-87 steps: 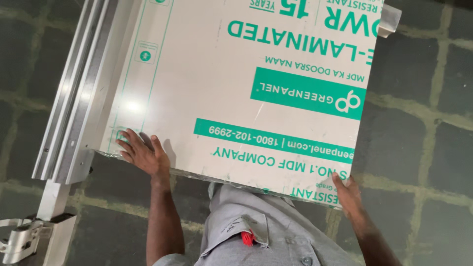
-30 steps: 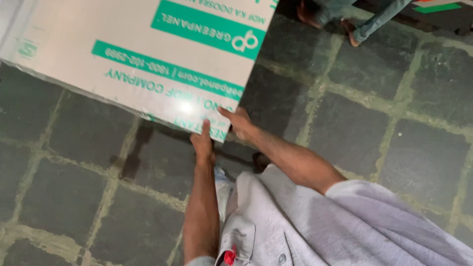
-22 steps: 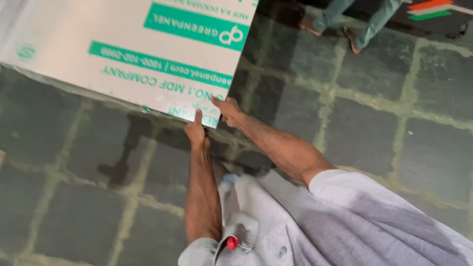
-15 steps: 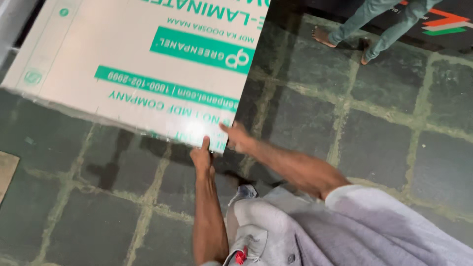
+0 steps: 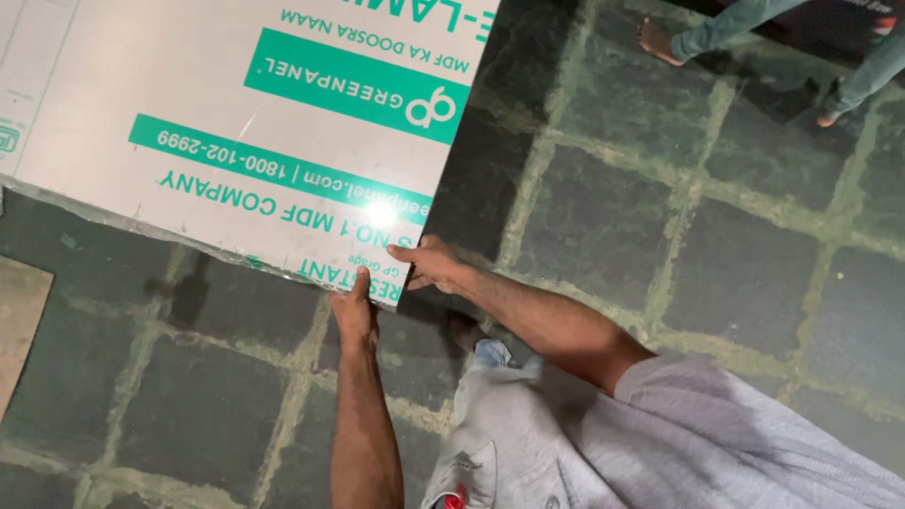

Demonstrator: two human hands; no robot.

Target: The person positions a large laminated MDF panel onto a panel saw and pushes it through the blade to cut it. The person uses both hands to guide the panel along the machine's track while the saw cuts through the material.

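Board (image 5: 236,132), a big white printed sheet, now hangs over the stone floor (image 5: 660,226) at eleven o'clock, swung off its rack, left hand (image 5: 356,306) and right hand (image 5: 429,267) both clamped on its near corner.

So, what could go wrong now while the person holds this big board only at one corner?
Both the left hand and the right hand grip the same corner of the large laminated board, so it may tip or slip. A falling edge could strike the person's foot below on the stone floor. Another person's bare foot is nearby and might get hit if the board swings.
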